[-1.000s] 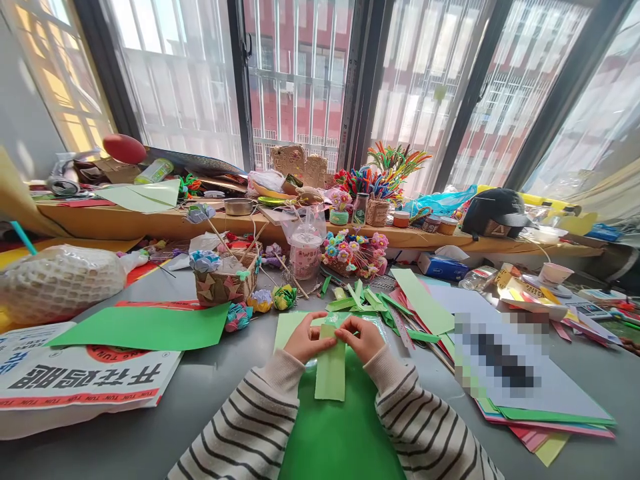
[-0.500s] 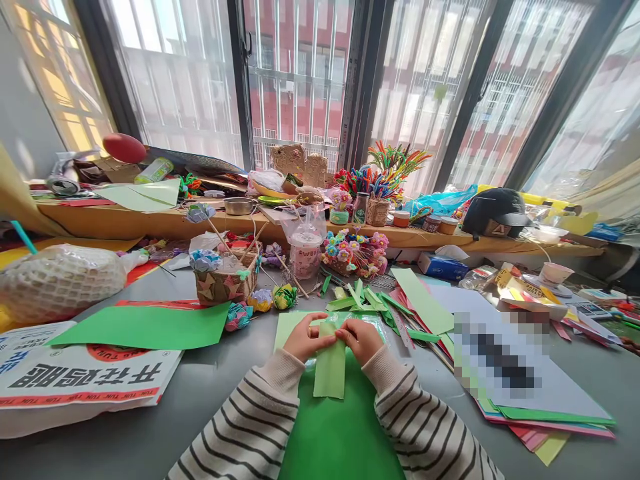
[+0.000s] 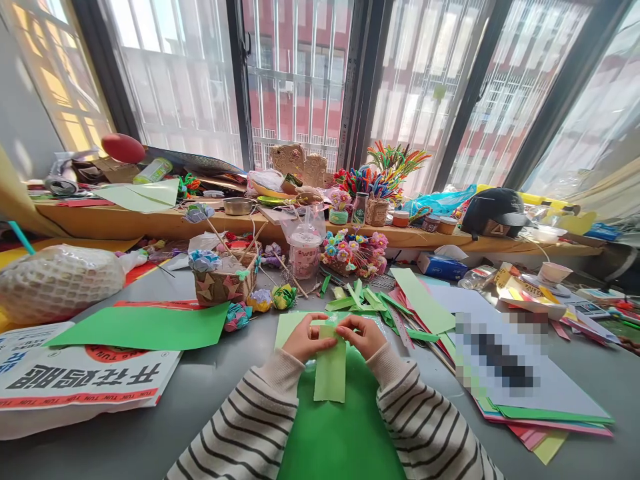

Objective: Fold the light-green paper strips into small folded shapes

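A light green paper strip [image 3: 330, 373] hangs upright from my fingers above a darker green sheet [image 3: 340, 440]. My left hand [image 3: 307, 339] pinches its upper part from the left, a ring on one finger. From the right, my right hand [image 3: 361, 335] grips the top of the same strip between thumb and fingers. The fingertips of both hands are close together there. Behind them lies a pale green sheet [image 3: 287, 325], partly hidden by my left hand. Several cut green paper pieces [image 3: 367, 299] are piled just beyond my right hand.
Left are a green sheet [image 3: 145, 327] and a printed bag [image 3: 85, 380]. A flower basket [image 3: 225, 287] and a plastic cup [image 3: 305, 253] stand behind my hands. On the right lies a paper stack [image 3: 565, 393]; a cluttered ledge [image 3: 280, 230] runs along the windows.
My right hand's fingers have shifted slightly at the top of the strip. The strip's lower end hangs a little lower. My left hand has barely moved.
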Demonstrator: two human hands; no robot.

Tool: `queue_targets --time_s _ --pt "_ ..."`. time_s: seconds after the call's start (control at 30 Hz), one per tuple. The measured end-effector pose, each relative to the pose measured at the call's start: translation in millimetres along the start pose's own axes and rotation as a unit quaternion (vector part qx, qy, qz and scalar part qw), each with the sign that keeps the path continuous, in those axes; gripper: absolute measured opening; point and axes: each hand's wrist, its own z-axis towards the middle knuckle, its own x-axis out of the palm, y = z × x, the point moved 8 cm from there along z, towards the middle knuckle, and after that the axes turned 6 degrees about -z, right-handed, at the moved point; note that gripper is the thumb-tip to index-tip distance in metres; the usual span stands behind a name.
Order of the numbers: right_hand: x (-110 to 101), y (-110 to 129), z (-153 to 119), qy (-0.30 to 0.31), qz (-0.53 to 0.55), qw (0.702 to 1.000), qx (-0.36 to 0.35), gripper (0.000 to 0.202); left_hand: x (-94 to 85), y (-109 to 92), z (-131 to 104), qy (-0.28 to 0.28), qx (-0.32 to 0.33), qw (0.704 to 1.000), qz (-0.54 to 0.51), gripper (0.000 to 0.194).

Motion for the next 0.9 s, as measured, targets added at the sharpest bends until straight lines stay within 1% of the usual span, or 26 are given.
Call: queue_targets --time_s 0.13,0.33,0.43,0.5,0.57,0.63,0.7,0.77,0.9 --pt "-1.7 -2.0 0.1 -0.019 0.018 1.0 0.014 0.019 0.5 1.0 0.6 0.003 -0.002 1.0 0.006 0.061" --pt "-0.1 -4.4 1.7 -0.034 0.017 0.999 0.033 0.029 -0.8 4.3 3.0 0.001 0.002 1.0 0.013 0.061" --pt "-1.4 -5.0 2.8 -0.05 -0.024 0.998 0.026 0.037 -0.3 4.4 3.0 0.0 0.003 1.0 0.018 0.062" --pt "1.0 0.3 3.4 -0.046 -0.095 0.994 -0.02 0.039 0.4 3.3 2.3 -0.001 0.004 1.0 0.017 0.062" --pt "6.9 7.2 2.7 -0.033 -0.194 0.977 -0.082 0.037 1.4 2.0 1.4 0.0 0.005 1.0 0.014 0.062" --pt "12.4 10.8 1.0 -0.029 -0.281 0.951 -0.124 0.037 2.2 0.8 0.7 0.0 0.006 1.0 0.011 0.062" --pt "13.7 11.3 -0.3 -0.038 -0.341 0.929 -0.136 0.038 2.1 0.2 0.4 -0.002 0.005 1.0 0.008 0.061" --pt "12.9 11.4 -1.2 -0.047 -0.378 0.915 -0.137 0.039 1.6 0.4 0.5 -0.005 0.001 1.0 0.003 0.061" --pt "10.6 12.9 -2.1 -0.056 -0.41 0.9 -0.139 0.043 2.2 1.7 1.0 -0.004 -0.004 1.0 -0.006 0.062"
